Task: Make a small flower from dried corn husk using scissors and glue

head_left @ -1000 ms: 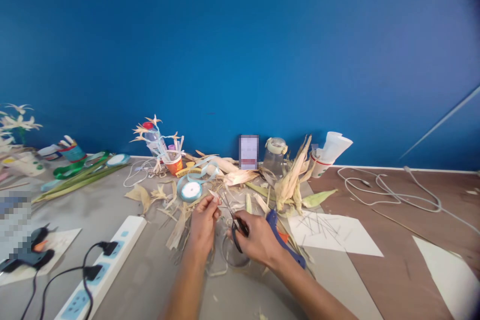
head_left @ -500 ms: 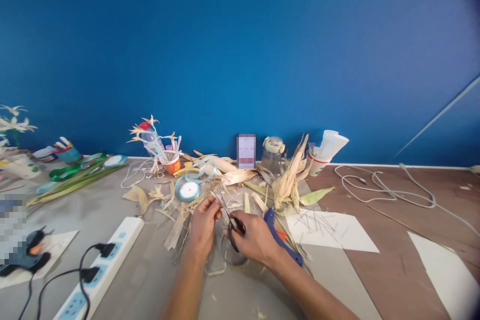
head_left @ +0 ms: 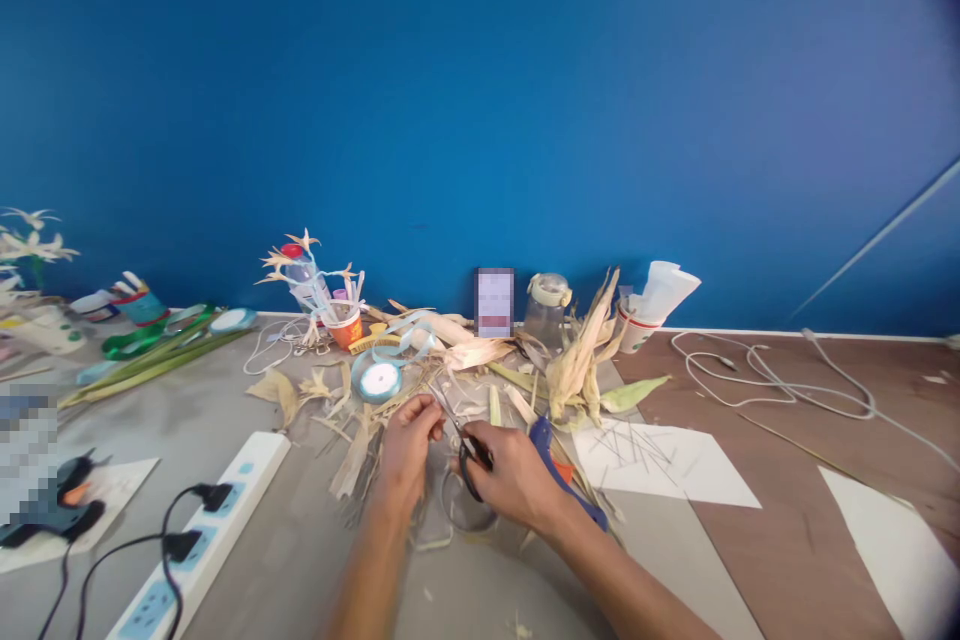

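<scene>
My right hand [head_left: 514, 475] is closed around the black handles of a pair of scissors [head_left: 474, 460]. Their thin blades point up and left, toward the fingertips of my left hand [head_left: 409, 445]. That hand is pinched closed; what lies between its fingers is too small to make out. Dried corn husks [head_left: 472, 352] and narrow husk scraps lie around and beyond both hands. A roll of light blue ribbon [head_left: 380, 380] sits just past my left hand. Beside my right wrist lies a dark blue glue gun [head_left: 562, 475], partly hidden by the hand.
A white power strip [head_left: 206, 530] with plugs lies at left. White paper [head_left: 667, 460] bearing thin wires is at right. Along the blue wall stand a paper cup [head_left: 345, 328] with husk flowers, a phone [head_left: 494, 303], a clear jar [head_left: 546, 315] and a cup [head_left: 637, 328] of rolled paper.
Both hands stay in nearly the same place, with the scissors still in my right hand. The whole view has shifted very slightly.
</scene>
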### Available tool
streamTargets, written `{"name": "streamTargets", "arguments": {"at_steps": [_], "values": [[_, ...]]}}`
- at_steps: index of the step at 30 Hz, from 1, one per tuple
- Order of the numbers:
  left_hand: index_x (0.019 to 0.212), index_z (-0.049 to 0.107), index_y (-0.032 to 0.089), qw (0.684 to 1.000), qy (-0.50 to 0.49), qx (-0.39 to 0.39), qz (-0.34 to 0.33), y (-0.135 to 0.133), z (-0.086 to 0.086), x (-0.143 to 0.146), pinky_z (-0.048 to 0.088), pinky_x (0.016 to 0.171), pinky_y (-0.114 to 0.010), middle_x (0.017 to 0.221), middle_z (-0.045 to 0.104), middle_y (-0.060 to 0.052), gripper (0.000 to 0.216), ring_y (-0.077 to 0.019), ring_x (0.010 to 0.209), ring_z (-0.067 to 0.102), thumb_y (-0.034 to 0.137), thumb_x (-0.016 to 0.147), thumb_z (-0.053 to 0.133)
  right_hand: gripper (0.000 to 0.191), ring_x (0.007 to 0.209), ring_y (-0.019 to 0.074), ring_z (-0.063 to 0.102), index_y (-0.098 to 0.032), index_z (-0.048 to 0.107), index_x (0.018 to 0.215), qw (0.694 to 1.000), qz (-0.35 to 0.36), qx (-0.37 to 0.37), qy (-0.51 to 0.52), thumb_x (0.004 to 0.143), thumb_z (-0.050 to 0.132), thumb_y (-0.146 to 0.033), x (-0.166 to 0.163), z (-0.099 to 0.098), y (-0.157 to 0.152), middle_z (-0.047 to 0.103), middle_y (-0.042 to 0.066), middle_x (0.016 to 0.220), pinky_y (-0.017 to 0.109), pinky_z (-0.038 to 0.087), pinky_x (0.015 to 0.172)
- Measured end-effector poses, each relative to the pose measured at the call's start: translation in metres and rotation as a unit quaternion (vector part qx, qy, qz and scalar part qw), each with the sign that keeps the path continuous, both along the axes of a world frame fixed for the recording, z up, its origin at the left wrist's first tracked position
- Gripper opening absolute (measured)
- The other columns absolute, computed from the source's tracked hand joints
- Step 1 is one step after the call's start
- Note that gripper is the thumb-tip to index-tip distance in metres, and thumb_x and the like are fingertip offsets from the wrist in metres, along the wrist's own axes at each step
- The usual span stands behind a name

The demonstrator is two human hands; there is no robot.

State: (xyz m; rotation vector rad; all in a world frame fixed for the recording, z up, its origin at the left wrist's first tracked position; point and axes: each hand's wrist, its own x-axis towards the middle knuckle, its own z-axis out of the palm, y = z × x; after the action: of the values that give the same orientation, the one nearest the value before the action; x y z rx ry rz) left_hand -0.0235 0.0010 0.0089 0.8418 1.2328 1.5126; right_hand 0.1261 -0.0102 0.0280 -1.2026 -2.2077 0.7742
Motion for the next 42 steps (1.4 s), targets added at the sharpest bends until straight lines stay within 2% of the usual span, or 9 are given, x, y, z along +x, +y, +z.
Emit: {"name": "streamTargets", "arguments": {"at_steps": [13, 18, 21, 24, 29, 34, 37, 40, 42], "values": [[0.058, 0.055, 0.015, 1.000, -0.019, -0.005, -0.010, 0.001, 0.001, -0.007, 0.029, 0.048, -0.020, 0.050, 0.051, 0.005, 0.012, -0.0060, 0.044, 0.041, 0.022, 0.060, 0.064, 0.006, 0.055, 0.0107, 0.045, -0.019, 0.057, 0.078, 0.999, 0.010, -0.012, 0.030, 0.075, 0.053, -0.021, 0.000, -0.003, 0.001, 0.055, -0.002, 0.061, 0.020, 0.029, 0.054], [0.060, 0.056, 0.015, 0.999, -0.032, 0.002, -0.012, -0.001, 0.005, -0.007, 0.029, 0.048, -0.020, 0.052, 0.050, 0.005, 0.013, -0.0054, 0.045, 0.040, 0.022, 0.063, 0.066, 0.008, 0.053, 0.0101, 0.040, -0.018, 0.057, 0.073, 0.998, 0.001, -0.028, 0.051, 0.076, 0.051, -0.023, 0.001, -0.005, 0.004, 0.050, -0.003, 0.057, 0.020, 0.029, 0.052], [0.061, 0.055, 0.015, 0.998, -0.056, 0.009, -0.015, -0.001, 0.006, -0.006, 0.028, 0.048, -0.019, 0.056, 0.050, 0.005, 0.016, -0.0050, 0.046, 0.040, 0.025, 0.063, 0.068, 0.013, 0.054, 0.0110, 0.043, -0.018, 0.060, 0.081, 0.997, -0.027, -0.032, 0.065, 0.076, 0.052, -0.027, 0.001, -0.006, 0.007, 0.053, -0.002, 0.060, 0.021, 0.031, 0.052], [0.063, 0.056, 0.015, 0.998, -0.064, 0.013, -0.004, 0.000, 0.006, -0.005, 0.029, 0.048, -0.019, 0.061, 0.052, 0.005, 0.019, -0.0048, 0.047, 0.041, 0.027, 0.062, 0.070, 0.027, 0.059, 0.0135, 0.050, -0.017, 0.061, 0.098, 0.995, -0.062, -0.036, 0.068, 0.076, 0.054, -0.032, 0.001, -0.007, 0.009, 0.059, 0.001, 0.068, 0.022, 0.035, 0.055], [0.070, 0.059, 0.015, 0.999, -0.052, 0.008, 0.006, -0.001, 0.005, -0.006, 0.033, 0.051, -0.020, 0.069, 0.058, 0.002, 0.022, -0.0053, 0.050, 0.044, 0.034, 0.065, 0.069, 0.045, 0.070, 0.0186, 0.059, -0.016, 0.049, 0.120, 0.990, -0.124, -0.061, 0.002, 0.077, 0.054, -0.030, 0.005, -0.007, 0.014, 0.064, 0.005, 0.077, 0.025, 0.038, 0.062], [0.073, 0.060, 0.015, 0.998, -0.064, 0.004, -0.005, 0.001, 0.001, -0.007, 0.032, 0.050, -0.020, 0.063, 0.057, 0.003, 0.023, -0.0053, 0.048, 0.044, 0.033, 0.064, 0.070, 0.043, 0.082, 0.0214, 0.062, -0.019, 0.050, 0.118, 0.988, -0.117, -0.082, -0.065, 0.076, 0.056, -0.030, 0.009, -0.002, 0.022, 0.067, 0.007, 0.088, 0.025, 0.040, 0.066], [0.081, 0.063, 0.015, 0.997, -0.074, -0.007, 0.002, 0.003, -0.001, -0.007, 0.033, 0.051, -0.020, 0.066, 0.058, 0.002, 0.030, -0.0050, 0.049, 0.044, 0.032, 0.059, 0.073, 0.050, 0.087, 0.0224, 0.062, -0.018, 0.045, 0.124, 0.986, -0.107, -0.080, -0.103, 0.076, 0.055, -0.029, 0.007, 0.002, 0.028, 0.066, 0.010, 0.095, 0.027, 0.041, 0.071], [0.085, 0.062, 0.015, 0.997, -0.073, -0.008, 0.019, 0.004, -0.002, -0.007, 0.034, 0.051, -0.021, 0.067, 0.058, 0.002, 0.035, -0.0052, 0.049, 0.044, 0.032, 0.057, 0.074, 0.055, 0.094, 0.0253, 0.061, -0.014, 0.041, 0.129, 0.979, -0.118, -0.055, -0.159, 0.077, 0.053, -0.030, 0.001, 0.006, 0.036, 0.063, 0.015, 0.104, 0.030, 0.042, 0.075], [0.085, 0.061, 0.016, 0.997, -0.070, -0.003, 0.045, 0.004, -0.002, -0.007, 0.033, 0.051, -0.021, 0.067, 0.058, 0.003, 0.034, -0.0055, 0.050, 0.045, 0.032, 0.057, 0.073, 0.052, 0.093, 0.0259, 0.061, -0.014, 0.045, 0.126, 0.971, -0.132, -0.025, -0.196, 0.077, 0.054, -0.028, -0.003, 0.007, 0.040, 0.060, 0.017, 0.109, 0.031, 0.043, 0.075]]}}
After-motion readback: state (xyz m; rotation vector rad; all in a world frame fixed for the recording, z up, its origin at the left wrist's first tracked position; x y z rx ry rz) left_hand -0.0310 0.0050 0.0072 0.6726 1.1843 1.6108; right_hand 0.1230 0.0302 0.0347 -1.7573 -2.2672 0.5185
